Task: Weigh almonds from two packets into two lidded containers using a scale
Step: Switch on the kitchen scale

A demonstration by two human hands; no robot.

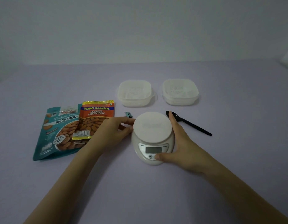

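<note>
A white kitchen scale (153, 126) with a round platform and a blank display sits in the middle of the table. My left hand (112, 131) touches its left side with the fingertips. My right hand (180, 143) cups its right side, and the thumb rests on a button below the display. A teal roasted almonds packet (59, 136) lies flat at the left, with an orange salted almonds packet (94, 118) overlapping its right edge. Two translucent white lidded containers, one at the left (134, 92) and one at the right (180, 91), stand behind the scale.
A black plastic spoon (190, 124) lies to the right of the scale, its bowl partly behind my right fingers. A small teal scrap (128, 114) lies between the packets and the scale. The pale lilac table (156, 191) ends at a plain wall.
</note>
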